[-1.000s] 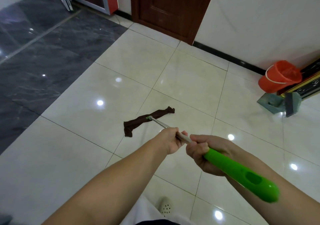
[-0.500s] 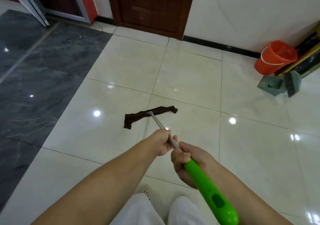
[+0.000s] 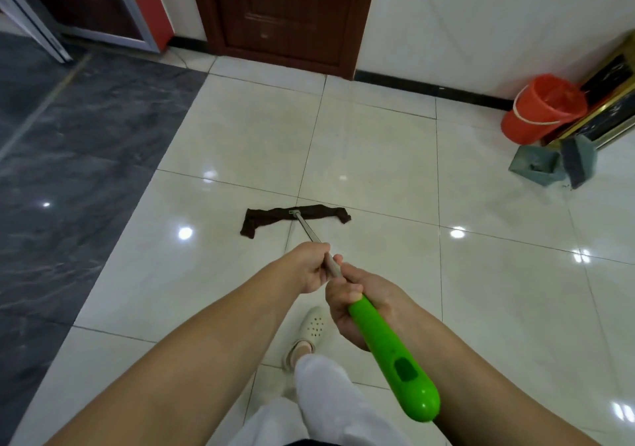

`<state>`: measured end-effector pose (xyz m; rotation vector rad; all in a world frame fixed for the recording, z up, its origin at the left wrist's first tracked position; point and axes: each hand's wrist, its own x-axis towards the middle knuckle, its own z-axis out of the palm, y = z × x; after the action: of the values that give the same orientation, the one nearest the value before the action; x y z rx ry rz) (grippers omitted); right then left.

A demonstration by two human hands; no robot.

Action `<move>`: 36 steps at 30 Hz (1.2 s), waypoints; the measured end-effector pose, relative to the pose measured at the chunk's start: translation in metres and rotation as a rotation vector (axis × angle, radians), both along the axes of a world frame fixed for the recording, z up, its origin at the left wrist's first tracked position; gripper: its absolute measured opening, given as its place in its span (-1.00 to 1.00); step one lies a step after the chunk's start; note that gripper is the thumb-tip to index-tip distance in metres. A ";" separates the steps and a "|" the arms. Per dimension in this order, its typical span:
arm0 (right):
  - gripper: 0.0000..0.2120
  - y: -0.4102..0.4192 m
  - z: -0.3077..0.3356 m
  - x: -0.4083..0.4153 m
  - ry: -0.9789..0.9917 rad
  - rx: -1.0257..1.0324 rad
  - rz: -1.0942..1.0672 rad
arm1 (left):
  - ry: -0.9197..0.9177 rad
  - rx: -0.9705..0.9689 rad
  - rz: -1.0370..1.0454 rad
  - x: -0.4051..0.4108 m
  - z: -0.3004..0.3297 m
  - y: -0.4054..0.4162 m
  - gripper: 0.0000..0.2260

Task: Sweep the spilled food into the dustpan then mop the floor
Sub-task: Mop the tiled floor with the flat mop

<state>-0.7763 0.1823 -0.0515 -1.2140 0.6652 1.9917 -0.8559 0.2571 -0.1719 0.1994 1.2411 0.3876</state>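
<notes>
I hold a mop with a thin metal shaft (image 3: 308,228) and a bright green handle (image 3: 391,353). Its dark brown cloth head (image 3: 271,219) lies flat on the glossy white tile floor (image 3: 378,177) ahead of me. My left hand (image 3: 309,267) grips the metal shaft. Just behind it, my right hand (image 3: 354,301) grips the top of the green handle. A grey-green dustpan (image 3: 534,169) with a small brush (image 3: 580,158) leaning on it sits at the right, well away from the mop head.
An orange bucket (image 3: 541,112) stands by the wall at the right, beside a gold-framed object (image 3: 615,102). A dark wooden door (image 3: 285,12) is straight ahead. Dark grey marble flooring (image 3: 68,143) covers the left. My white shoe (image 3: 311,329) and trouser leg are below the hands.
The mop head has swung round to lie nearly square across the tile joint, and the view has turned right and moved forward. Both hands keep their grip on the mop.
</notes>
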 end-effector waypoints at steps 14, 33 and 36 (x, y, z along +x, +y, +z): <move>-0.80 0.161 0.002 -0.007 -0.031 -0.018 -0.047 | 0.065 0.010 -0.057 -0.002 0.012 0.163 -0.79; -0.80 0.389 0.004 -0.119 -0.061 0.027 -0.298 | 0.068 0.015 -0.284 -0.090 -0.001 0.409 -0.80; -0.80 0.427 -0.001 -0.143 -0.051 0.015 -0.334 | 0.085 0.001 -0.325 -0.109 -0.004 0.451 -0.81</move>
<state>-0.9198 0.6094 -0.0522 -1.0628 0.7717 1.6803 -0.9645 0.7076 -0.1756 0.4161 1.2664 0.0994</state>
